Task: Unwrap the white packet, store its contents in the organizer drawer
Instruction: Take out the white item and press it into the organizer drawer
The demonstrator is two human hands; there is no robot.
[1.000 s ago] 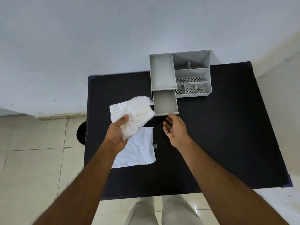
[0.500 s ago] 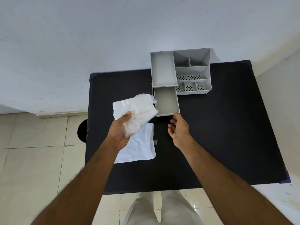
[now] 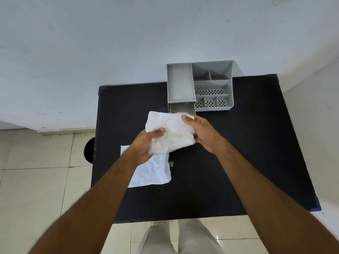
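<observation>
Wrapper (image 3: 150, 171) off, flat on table (image 3: 238, 153). Left hand (image 3: 146, 145) and right hand (image 3: 203, 132) both clamped on white bundle (image 3: 172, 132). Drawer (image 3: 181, 108) open, still unfilled.

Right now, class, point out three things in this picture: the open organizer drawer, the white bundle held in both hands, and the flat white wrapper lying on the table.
organizer drawer (image 3: 180, 108), head view, on its bare grey floor.
white bundle (image 3: 172, 132), head view, on its crumpled middle.
white wrapper (image 3: 154, 171), head view, on its flat centre.

Left hand (image 3: 146, 145): raised, fingers curled, thumb pressed on top; right hand (image 3: 203, 132): raised opposite, fingers closed; both forearms extended forward
</observation>
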